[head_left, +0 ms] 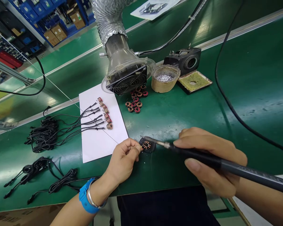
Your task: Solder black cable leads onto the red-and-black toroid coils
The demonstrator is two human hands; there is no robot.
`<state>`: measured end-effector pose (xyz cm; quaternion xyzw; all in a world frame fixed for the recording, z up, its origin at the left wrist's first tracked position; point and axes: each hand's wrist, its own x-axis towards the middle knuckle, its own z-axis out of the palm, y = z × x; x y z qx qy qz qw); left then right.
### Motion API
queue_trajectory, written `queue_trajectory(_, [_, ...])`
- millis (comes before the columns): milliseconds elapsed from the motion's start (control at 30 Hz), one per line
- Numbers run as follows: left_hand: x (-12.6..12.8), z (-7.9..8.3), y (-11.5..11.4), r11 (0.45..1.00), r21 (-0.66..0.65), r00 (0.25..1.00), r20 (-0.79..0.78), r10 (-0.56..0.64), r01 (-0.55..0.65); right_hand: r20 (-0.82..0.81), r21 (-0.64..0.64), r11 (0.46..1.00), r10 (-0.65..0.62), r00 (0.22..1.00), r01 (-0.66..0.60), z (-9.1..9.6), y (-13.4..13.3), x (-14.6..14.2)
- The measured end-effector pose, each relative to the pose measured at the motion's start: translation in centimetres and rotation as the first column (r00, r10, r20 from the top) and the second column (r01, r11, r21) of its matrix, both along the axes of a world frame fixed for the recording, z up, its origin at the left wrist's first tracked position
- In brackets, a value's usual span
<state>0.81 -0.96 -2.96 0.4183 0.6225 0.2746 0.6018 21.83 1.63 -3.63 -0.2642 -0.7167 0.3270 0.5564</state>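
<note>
My right hand (pixel 212 157) is closed around a black soldering iron (pixel 198 155), its tip over a small ring-shaped coil (pixel 146 144). The coil lies on a round black pad (pixel 151 149) on the green bench. My left hand (pixel 127 157) pinches a thin solder wire (pixel 85 113), its short end reaching the coil's left edge. The wire runs up to the upper left. Whether the iron's tip touches the coil or the wire, I cannot tell. Beyond the pad lies a group of red and copper coils (pixel 135 105).
A fume extractor (pixel 127 78) hangs over the bench. Behind it stand a solder pot (pixel 166 81), a yellow sponge tray (pixel 195 81) and an iron holder (pixel 186 59). White paper (pixel 94 147) bears several coils and cable ends. Black cables (pixel 44 133) lie at left; a cord (pixel 228 103) crosses the right.
</note>
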Motion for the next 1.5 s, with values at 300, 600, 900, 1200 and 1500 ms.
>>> queue_trajectory(300, [-0.6,0.2,-0.4,0.994,0.063,0.995,0.057,-0.087,0.084,0.398,0.006,0.995,0.092,0.913,-0.103,0.7,1.5,-2.7])
queue_trajectory(600, [-0.6,0.9,-0.8,0.942,0.221,0.963,-0.151,-0.224,0.253,0.512,0.074,0.977,0.135,0.848,-0.200,-0.4,1.3,-3.6])
queue_trajectory(900, [-0.6,1.4,-0.6,0.937,0.206,0.942,-0.246,-0.228,0.281,0.470,-0.100,0.968,0.251,0.847,-0.231,-0.7,1.3,-3.0])
queue_trajectory(1200, [-0.5,0.2,-0.4,0.983,0.102,0.987,0.014,-0.157,0.155,0.364,-0.088,0.974,0.226,0.903,-0.209,-0.6,1.1,-3.4])
queue_trajectory(1500, [0.6,0.0,-0.7,0.999,0.048,0.999,0.040,-0.028,0.026,0.301,0.073,0.997,-0.021,0.954,0.000,-0.5,0.2,-3.0])
